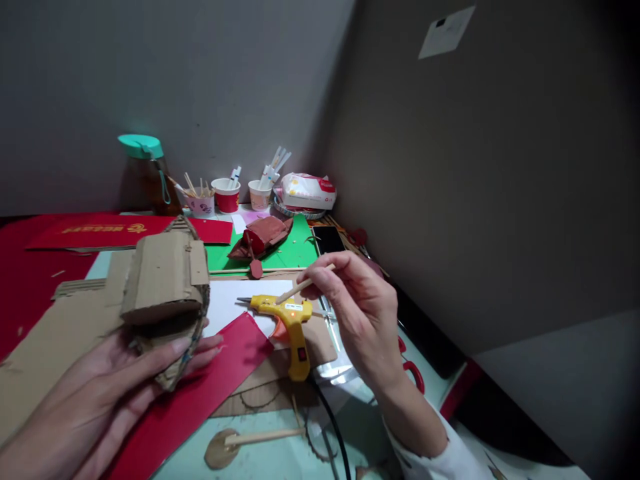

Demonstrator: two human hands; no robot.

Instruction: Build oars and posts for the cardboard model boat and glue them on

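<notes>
My left hand is closed around the lower end of a cardboard boat with an arched cover, tilted up at the left. Between the thumb and fingers of my right hand is a thin wooden stick, its free end pointing down and left. Just beneath that stick lies a yellow glue gun, nozzle to the left, with a small orange light showing on its body. At the front rests a cardboard oar, a stick joined to a rounded disc.
A finished-looking brown boat sits on a green sheet. Behind stand a bottle, paper cups with sticks and pens, and a tissue pack. Red card and a phone lie about. A black cable runs forward.
</notes>
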